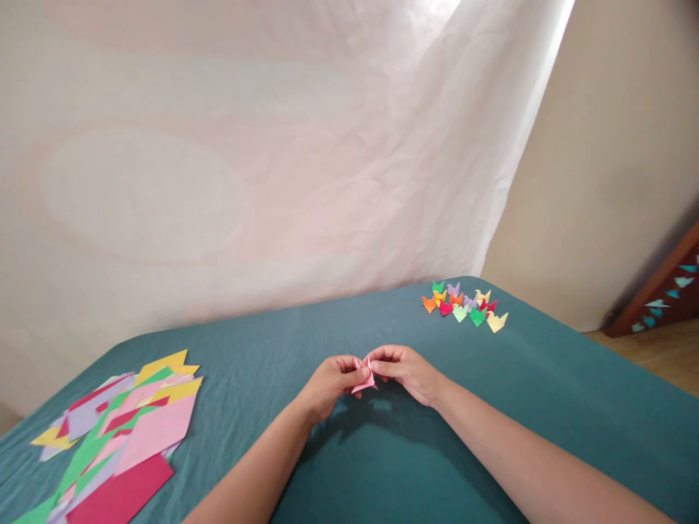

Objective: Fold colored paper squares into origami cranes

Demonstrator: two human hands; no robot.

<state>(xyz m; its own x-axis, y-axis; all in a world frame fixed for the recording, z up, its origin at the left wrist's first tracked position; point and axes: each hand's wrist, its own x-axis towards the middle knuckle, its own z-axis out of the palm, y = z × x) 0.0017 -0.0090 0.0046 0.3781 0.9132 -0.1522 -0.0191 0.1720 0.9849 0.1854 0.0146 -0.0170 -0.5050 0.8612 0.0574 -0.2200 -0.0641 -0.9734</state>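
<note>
both hands, left hand (330,382) and right hand (407,371), fingers pinched on the small pink folded paper (365,377), mid-table, above the teal cloth (382,466).

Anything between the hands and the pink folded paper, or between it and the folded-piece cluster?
Nothing visible: the left hand and right hand both pinch the pink folded paper directly. Only bare teal cloth lies between it and the cluster of folded pieces. The loose sheets sit far left.
</note>
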